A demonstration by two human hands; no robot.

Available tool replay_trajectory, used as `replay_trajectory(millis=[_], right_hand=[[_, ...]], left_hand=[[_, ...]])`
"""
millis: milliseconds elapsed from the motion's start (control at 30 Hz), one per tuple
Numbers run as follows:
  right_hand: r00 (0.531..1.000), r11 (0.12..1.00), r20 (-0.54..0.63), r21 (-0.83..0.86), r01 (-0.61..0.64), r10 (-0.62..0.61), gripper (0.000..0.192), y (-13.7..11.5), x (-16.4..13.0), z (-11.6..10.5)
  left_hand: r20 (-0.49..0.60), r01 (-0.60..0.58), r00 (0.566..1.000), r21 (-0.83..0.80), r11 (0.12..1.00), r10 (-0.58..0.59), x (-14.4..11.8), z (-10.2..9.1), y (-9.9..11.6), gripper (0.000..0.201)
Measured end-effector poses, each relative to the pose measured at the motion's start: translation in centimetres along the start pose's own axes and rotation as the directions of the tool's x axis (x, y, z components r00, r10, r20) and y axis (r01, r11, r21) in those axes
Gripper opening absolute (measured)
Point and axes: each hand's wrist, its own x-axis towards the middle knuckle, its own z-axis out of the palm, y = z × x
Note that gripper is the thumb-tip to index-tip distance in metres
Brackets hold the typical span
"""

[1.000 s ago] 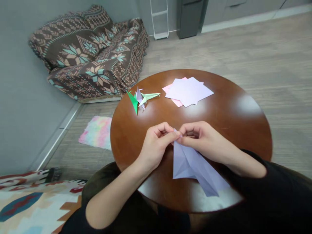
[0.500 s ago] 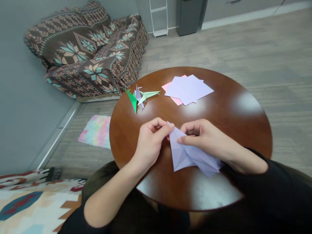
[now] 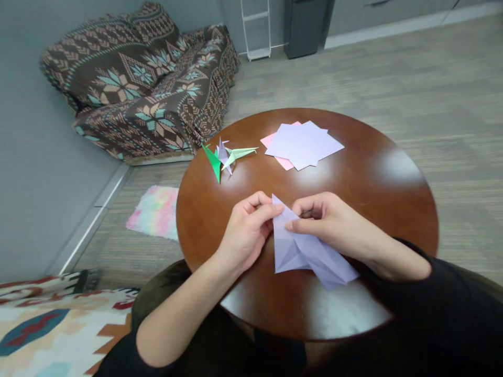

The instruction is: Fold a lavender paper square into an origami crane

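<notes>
Lilac paper, partly folded with creases showing, lies on the round wooden worktop at its near edge. Left hand pinches the paper's upper corner between thumb and fingers; right hand presses fingertips on the paper beside that corner, the two hands close together but not touching. Beyond the paper, a stack of lilac and pink sheets lies flat. Left of that stack sit folded paper figures, green and lilac. Nothing lies between the hands and these items.
</notes>
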Motion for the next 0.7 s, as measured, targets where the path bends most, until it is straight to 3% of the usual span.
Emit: replay_trajectory(millis=[167, 333, 700], right_hand=[[0.999, 1.0, 0.029, 0.014, -0.021, 0.021, 0.019, -0.1, 0.0, 0.2], [0.999, 0.998, 0.002, 0.053, -0.032, 0.032, 0.018, -0.1, 0.0, 0.2], [0.99, 0.993, -0.112, 0.079, 0.089, -0.08, 0.013, 0.0, 0.0, 0.4]], left_hand=[[-0.05, -0.064, 0.997, 0.044, 0.997, 0.066, 0.2, -0.3, 0.5, 0.022], [-0.007, -0.034, 0.999, 0.072, 0.997, 0.035, 0.0, -0.3, 0.2, 0.023], [-0.003, -0.089, 0.996, 0.179, 0.98, 0.091, 0.1, -0.5, -0.8, 0.026]])
